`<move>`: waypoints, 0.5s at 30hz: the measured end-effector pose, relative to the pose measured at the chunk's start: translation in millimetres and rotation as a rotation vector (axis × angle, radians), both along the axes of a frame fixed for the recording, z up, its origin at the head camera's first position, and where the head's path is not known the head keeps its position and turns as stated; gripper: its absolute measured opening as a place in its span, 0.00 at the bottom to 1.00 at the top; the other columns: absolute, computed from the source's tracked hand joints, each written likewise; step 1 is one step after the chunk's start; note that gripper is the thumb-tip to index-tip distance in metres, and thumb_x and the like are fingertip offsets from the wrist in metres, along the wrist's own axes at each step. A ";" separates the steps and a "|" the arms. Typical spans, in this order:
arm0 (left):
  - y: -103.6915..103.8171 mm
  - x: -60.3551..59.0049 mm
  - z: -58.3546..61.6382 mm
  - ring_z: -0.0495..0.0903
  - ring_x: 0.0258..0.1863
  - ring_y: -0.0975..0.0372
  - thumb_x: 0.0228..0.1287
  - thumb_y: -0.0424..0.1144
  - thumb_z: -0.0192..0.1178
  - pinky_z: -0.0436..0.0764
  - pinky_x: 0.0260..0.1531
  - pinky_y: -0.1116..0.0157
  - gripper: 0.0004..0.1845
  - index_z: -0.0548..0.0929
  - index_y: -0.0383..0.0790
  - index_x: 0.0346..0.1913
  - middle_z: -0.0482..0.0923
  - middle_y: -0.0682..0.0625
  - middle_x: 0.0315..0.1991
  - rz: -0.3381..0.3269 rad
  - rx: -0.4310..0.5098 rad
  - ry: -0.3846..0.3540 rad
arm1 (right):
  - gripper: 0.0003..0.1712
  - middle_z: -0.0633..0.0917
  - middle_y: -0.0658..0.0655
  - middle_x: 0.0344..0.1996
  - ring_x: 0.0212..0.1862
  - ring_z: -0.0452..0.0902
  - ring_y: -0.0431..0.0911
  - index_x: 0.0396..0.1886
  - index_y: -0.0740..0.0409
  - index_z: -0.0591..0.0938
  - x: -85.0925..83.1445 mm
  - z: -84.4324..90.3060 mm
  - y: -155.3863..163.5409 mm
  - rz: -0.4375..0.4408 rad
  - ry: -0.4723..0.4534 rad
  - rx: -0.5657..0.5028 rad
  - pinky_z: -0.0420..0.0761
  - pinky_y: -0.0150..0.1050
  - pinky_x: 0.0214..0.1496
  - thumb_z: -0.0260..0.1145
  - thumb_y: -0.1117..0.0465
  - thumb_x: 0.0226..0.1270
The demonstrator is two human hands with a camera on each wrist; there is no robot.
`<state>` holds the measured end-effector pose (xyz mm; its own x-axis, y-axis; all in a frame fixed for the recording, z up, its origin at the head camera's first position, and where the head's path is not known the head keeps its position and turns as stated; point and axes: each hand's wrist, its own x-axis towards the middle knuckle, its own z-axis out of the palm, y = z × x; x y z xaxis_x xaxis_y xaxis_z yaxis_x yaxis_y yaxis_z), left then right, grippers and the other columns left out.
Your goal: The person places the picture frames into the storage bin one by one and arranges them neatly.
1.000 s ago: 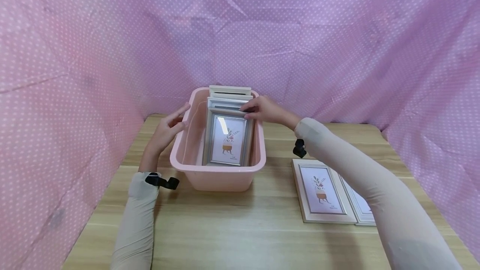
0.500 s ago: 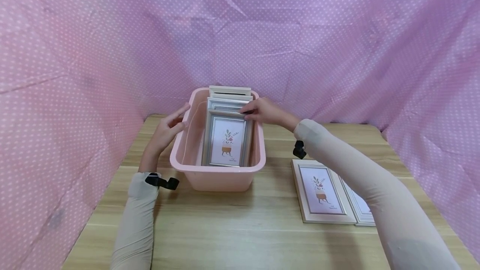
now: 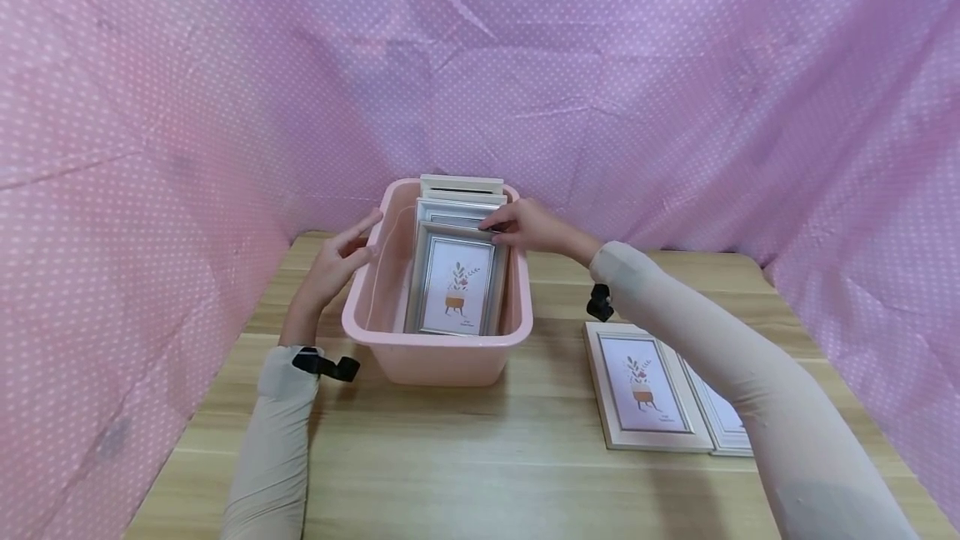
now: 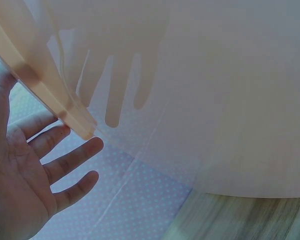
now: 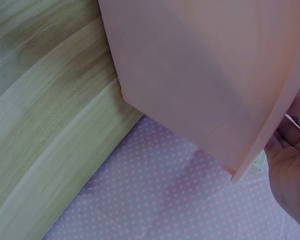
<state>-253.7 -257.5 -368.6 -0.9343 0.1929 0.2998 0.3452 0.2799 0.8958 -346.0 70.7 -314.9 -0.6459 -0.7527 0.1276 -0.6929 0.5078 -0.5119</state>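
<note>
Left hand (image 3: 330,269) spread, right hand (image 3: 532,227) pinching; nearest, two picture frames (image 3: 643,386) lie side by side on the table (image 3: 450,465), then comes a pink tub (image 3: 437,341), its rim touched by the left hand, the pinched frame (image 3: 456,286) leaning inside, more frames (image 3: 461,211) behind it, dotted cloth (image 3: 480,90) beyond

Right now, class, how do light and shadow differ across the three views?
Head view: bright, no strong glare on the front picture frame, a shadow on the table beside the right sleeve; left wrist view: dimmer, a dark hand-shaped patch on the pink bin near the left hand; right wrist view: dim, broad shade across the pink bin.
</note>
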 end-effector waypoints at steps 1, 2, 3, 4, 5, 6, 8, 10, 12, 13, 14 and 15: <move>0.1 0.0 -0.1 0.72 0.56 0.57 0.67 0.34 0.51 0.75 0.44 0.75 0.28 0.63 0.39 0.69 0.55 0.45 0.72 -0.001 -0.001 -0.002 | 0.16 0.84 0.59 0.48 0.50 0.81 0.48 0.49 0.60 0.84 -0.1 -0.4 0.3 0.002 0.002 0.000 0.79 0.38 0.52 0.66 0.67 0.60; 0.2 0.1 -0.2 0.72 0.56 0.57 0.67 0.34 0.51 0.75 0.44 0.75 0.28 0.63 0.40 0.69 0.55 0.46 0.73 -0.001 -0.003 -0.005 | 0.16 0.84 0.59 0.48 0.49 0.81 0.48 0.49 0.60 0.84 0.1 -0.4 0.6 0.002 0.003 -0.001 0.79 0.39 0.52 0.66 0.67 0.60; 0.4 0.0 -0.3 0.72 0.56 0.57 0.67 0.34 0.51 0.75 0.44 0.75 0.28 0.63 0.40 0.69 0.55 0.46 0.72 0.001 -0.003 -0.009 | 0.16 0.84 0.59 0.48 0.49 0.81 0.49 0.49 0.60 0.84 0.2 -0.6 0.8 0.003 0.002 -0.004 0.79 0.39 0.51 0.66 0.68 0.60; 0.6 -0.2 -0.2 0.72 0.56 0.56 0.67 0.34 0.51 0.75 0.44 0.75 0.28 0.63 0.40 0.70 0.55 0.45 0.72 -0.001 -0.010 -0.006 | 0.16 0.84 0.59 0.48 0.49 0.81 0.49 0.49 0.60 0.84 0.5 -0.6 1.2 0.004 0.000 -0.007 0.79 0.39 0.51 0.66 0.68 0.59; 0.8 -0.4 -0.2 0.72 0.56 0.56 0.67 0.34 0.51 0.75 0.44 0.75 0.28 0.63 0.40 0.69 0.55 0.45 0.72 -0.002 -0.006 -0.008 | 0.16 0.84 0.59 0.48 0.49 0.81 0.49 0.48 0.60 0.84 0.7 -1.0 1.3 0.003 0.000 -0.011 0.80 0.39 0.51 0.66 0.68 0.59; 1.1 -0.5 -0.1 0.72 0.56 0.56 0.67 0.34 0.51 0.75 0.44 0.75 0.28 0.63 0.39 0.70 0.55 0.45 0.72 -0.003 -0.006 -0.010 | 0.16 0.84 0.59 0.48 0.49 0.81 0.49 0.48 0.60 0.84 0.8 -1.3 1.3 0.003 -0.002 -0.017 0.80 0.38 0.51 0.66 0.68 0.59; 1.7 -0.9 0.3 0.72 0.56 0.54 0.67 0.34 0.52 0.75 0.43 0.75 0.27 0.63 0.39 0.69 0.55 0.45 0.72 -0.001 -0.001 -0.009 | 0.15 0.85 0.59 0.48 0.49 0.81 0.48 0.48 0.60 0.84 1.6 -1.5 1.6 -0.003 -0.006 -0.028 0.80 0.38 0.51 0.66 0.68 0.59; 1.9 -1.0 0.9 0.72 0.56 0.53 0.67 0.33 0.52 0.75 0.43 0.75 0.27 0.63 0.38 0.69 0.55 0.46 0.72 -0.003 0.005 -0.008 | 0.15 0.85 0.59 0.47 0.48 0.81 0.47 0.47 0.60 0.84 2.6 -1.6 1.9 -0.006 -0.004 -0.036 0.80 0.38 0.51 0.66 0.68 0.59; 1.5 -1.1 1.2 0.72 0.57 0.52 0.67 0.33 0.52 0.75 0.43 0.76 0.28 0.63 0.38 0.69 0.55 0.46 0.72 -0.003 0.015 -0.014 | 0.15 0.85 0.58 0.47 0.48 0.81 0.47 0.47 0.60 0.85 3.5 -1.6 2.1 -0.005 0.004 -0.040 0.80 0.39 0.51 0.67 0.68 0.58; 1.1 -1.5 1.1 0.71 0.57 0.52 0.67 0.33 0.52 0.75 0.43 0.76 0.28 0.64 0.38 0.69 0.55 0.46 0.72 -0.003 0.019 -0.014 | 0.15 0.85 0.58 0.46 0.48 0.81 0.47 0.47 0.60 0.85 4.0 -1.5 2.2 -0.003 0.008 -0.042 0.80 0.39 0.51 0.67 0.68 0.58; 0.5 -2.0 0.6 0.71 0.57 0.52 0.67 0.33 0.52 0.75 0.44 0.76 0.28 0.63 0.38 0.69 0.55 0.46 0.72 -0.005 0.021 -0.016 | 0.15 0.85 0.58 0.46 0.47 0.81 0.46 0.46 0.60 0.85 4.3 -1.5 2.2 -0.001 0.012 -0.044 0.80 0.39 0.50 0.67 0.68 0.58; -0.7 -3.3 -0.9 0.71 0.57 0.52 0.67 0.33 0.52 0.75 0.44 0.75 0.28 0.63 0.39 0.69 0.55 0.47 0.72 -0.008 0.026 -0.017 | 0.15 0.85 0.58 0.46 0.47 0.81 0.46 0.46 0.60 0.85 4.5 -1.5 2.1 0.002 0.015 -0.046 0.80 0.39 0.50 0.67 0.68 0.58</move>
